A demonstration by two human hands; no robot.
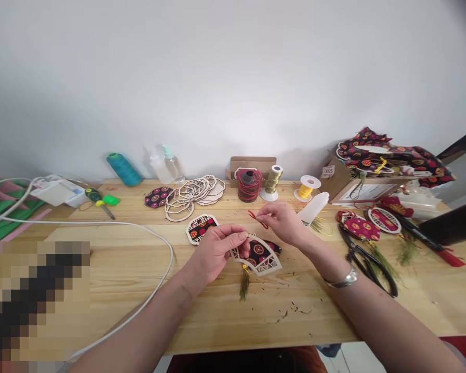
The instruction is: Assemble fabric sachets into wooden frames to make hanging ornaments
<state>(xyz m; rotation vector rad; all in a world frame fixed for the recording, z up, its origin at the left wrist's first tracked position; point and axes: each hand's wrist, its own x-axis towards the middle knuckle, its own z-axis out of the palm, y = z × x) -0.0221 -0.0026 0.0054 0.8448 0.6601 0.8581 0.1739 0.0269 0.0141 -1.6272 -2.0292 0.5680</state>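
My left hand point(217, 249) is closed on the top edge of a fan-shaped wooden ornament point(261, 255) backed with patterned fabric. A green tassel point(244, 282) hangs from its lower edge onto the wooden table point(140, 274). My right hand point(281, 220) pinches a thin red cord loop point(258, 218) just above the ornament. A silver bracelet sits on my right wrist. A finished round ornament point(201, 228) lies just left of my left hand.
A stack of wooden frames point(194, 194), red thread spool point(249, 185), gold spool point(272, 181), yellow spool point(307, 187) and white glue bottle point(314, 208) stand behind. Black scissors point(367, 261), finished ornaments point(359, 228) and a fabric box point(373, 160) lie right. A white cable point(151, 290) crosses left.
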